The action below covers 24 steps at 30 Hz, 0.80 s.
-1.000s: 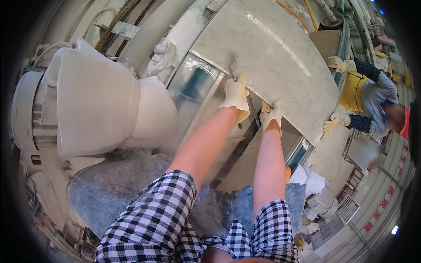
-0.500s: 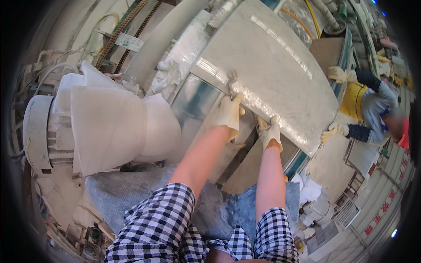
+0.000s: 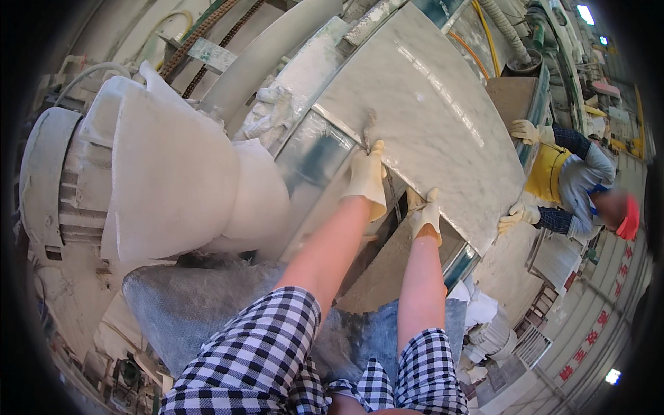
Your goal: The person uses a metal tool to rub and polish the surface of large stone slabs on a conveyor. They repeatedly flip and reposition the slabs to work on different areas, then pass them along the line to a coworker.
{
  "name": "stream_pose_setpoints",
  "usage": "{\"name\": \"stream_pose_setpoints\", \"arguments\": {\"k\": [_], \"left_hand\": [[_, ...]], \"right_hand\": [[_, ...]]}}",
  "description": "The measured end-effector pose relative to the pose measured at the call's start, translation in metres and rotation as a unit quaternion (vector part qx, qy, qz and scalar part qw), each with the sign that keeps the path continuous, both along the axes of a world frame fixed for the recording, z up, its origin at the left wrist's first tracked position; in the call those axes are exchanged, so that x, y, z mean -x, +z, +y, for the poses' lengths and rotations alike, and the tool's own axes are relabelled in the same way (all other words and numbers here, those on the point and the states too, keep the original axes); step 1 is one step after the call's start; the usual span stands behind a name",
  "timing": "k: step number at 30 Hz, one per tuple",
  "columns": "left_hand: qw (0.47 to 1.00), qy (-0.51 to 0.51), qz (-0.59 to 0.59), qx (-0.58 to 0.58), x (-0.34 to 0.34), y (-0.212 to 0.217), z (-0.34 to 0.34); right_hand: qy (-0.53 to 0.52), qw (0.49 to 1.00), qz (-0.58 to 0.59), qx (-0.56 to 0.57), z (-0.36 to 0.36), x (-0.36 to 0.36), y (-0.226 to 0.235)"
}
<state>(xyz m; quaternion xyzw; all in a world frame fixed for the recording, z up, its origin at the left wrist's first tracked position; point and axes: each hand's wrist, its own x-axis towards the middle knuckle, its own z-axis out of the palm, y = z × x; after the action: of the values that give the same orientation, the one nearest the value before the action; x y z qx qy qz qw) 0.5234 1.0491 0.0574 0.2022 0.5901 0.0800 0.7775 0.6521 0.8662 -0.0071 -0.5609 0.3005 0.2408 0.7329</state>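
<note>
A large pale grey, marbled slab (image 3: 436, 104) with a glossy face lies over a metal-edged frame in front of me. My left hand (image 3: 366, 169), in a cream rubber glove, is closed around the slab's near edge, beside a small dark hook-like mark or piece (image 3: 369, 124) whose kind I cannot make out. Farther right along the same edge, my gloved right hand (image 3: 423, 211) grips it, thumb on top and fingers underneath, mostly hidden. A co-worker's two gloved hands (image 3: 515, 216) are at the slab's right side.
At left stands a dusty motor (image 3: 52, 180) with a white sheet cover (image 3: 173, 173). White gloves (image 3: 270, 114) lie beside the frame (image 3: 311, 152). A co-worker in a yellow apron (image 3: 548, 166) stands at right. A ribbed hose (image 3: 508, 31) runs behind the slab.
The slab has shifted slightly against its frame, and the bright glare along its near edge has gone. My hands keep their grip. The whole view has turned a little.
</note>
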Motion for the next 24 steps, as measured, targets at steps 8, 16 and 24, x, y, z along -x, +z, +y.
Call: {"name": "stream_pose_setpoints", "arguments": {"k": [8,16,24], "left_hand": [[0.998,-0.001,-0.037,-0.042,-0.003,-0.035,-0.011],[0.999,-0.007,-0.028,0.037,0.001,-0.011,0.003],[0.995,-0.078,0.041,-0.037,0.003,-0.018,-0.011]], "right_hand": [[0.003,1.000,-0.006,0.020,-0.005,0.002,-0.007],[-0.017,0.999,-0.005,0.037,0.005,0.007,-0.004],[0.071,0.992,0.011,0.107,0.004,0.015,0.009]]}}
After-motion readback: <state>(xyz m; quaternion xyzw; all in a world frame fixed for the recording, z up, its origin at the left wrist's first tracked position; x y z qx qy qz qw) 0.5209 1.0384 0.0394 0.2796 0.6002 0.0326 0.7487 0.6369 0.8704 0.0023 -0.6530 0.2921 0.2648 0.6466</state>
